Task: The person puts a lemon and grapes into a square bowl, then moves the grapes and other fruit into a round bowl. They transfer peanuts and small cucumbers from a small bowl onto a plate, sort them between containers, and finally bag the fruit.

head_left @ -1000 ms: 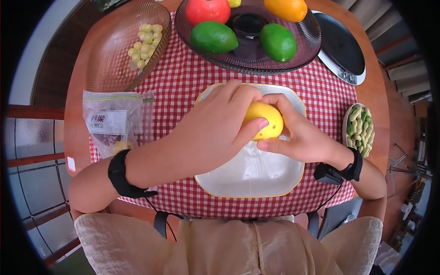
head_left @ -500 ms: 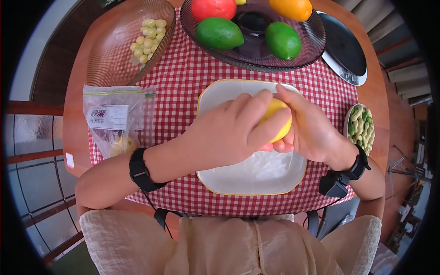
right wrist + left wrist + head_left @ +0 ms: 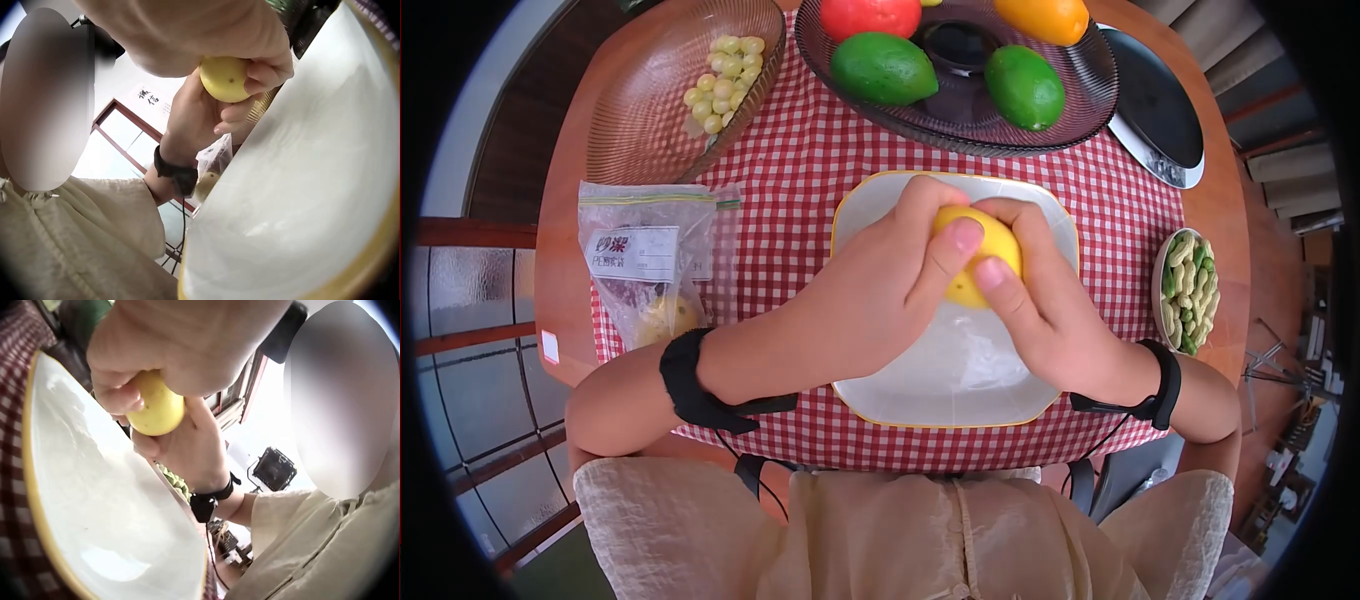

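The left hand (image 3: 845, 290) and right hand (image 3: 1065, 325) held one yellow fruit (image 3: 997, 240) above the white dish (image 3: 935, 385). Their fingers were curled around it.

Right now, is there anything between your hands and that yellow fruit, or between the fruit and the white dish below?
Nothing visible: the left hand and right hand both grip the yellow fruit directly. Apart from their own fingers, no object shows between it and the white dish.
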`<state>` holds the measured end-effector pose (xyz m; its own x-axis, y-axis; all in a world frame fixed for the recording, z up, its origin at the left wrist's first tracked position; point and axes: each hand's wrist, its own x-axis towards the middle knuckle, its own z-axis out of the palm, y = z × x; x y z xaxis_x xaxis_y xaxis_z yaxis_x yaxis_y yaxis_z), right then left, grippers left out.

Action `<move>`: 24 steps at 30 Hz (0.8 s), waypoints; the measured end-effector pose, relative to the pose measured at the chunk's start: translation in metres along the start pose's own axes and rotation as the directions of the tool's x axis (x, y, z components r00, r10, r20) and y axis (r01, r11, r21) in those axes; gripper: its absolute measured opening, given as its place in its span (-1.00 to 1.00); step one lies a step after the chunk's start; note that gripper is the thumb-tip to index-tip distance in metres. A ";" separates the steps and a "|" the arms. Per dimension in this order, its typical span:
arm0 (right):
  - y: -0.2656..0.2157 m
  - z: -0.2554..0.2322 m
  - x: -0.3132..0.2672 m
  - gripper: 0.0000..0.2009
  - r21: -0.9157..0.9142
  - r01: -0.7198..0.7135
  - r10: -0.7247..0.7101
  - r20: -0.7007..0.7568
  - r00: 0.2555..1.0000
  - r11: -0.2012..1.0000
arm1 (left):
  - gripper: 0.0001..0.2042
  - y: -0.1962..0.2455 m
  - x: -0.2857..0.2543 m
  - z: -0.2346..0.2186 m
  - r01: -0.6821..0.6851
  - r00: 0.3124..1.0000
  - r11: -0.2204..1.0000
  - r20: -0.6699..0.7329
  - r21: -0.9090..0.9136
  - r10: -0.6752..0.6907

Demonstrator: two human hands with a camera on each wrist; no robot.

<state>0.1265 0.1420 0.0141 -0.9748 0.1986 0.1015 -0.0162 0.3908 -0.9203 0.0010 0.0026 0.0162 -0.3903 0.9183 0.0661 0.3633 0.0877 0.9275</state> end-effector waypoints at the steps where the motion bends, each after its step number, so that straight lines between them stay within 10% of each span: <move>1: -0.001 -0.004 0.000 -0.61 0.006 -0.024 0.023 0.067 0.998 1.000 | -0.63 0.005 0.001 -0.003 -0.001 1.000 1.000 0.000 0.000 0.001; 3: -0.002 -0.008 0.003 -0.61 0.092 -0.140 0.128 0.126 0.984 0.986 | -0.67 0.013 0.001 -0.007 0.407 0.908 0.892 0.187 -0.194 -0.374; 10: -0.004 -0.033 0.016 -0.55 0.465 -0.514 0.323 0.432 0.842 0.721 | -0.70 0.001 -0.002 -0.006 0.118 0.990 0.993 0.080 -0.006 -0.117; 24: 0.007 -0.035 0.020 -0.47 0.321 -0.480 0.273 0.519 0.810 0.816 | -0.72 -0.002 0.000 -0.009 0.145 0.971 0.987 0.180 0.074 -0.156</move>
<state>0.1145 0.1798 0.0231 -0.9095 -0.1987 -0.3651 0.3838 -0.0646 -0.9211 -0.0070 -0.0014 0.0178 -0.2836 0.9476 -0.1472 0.3641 0.2484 0.8976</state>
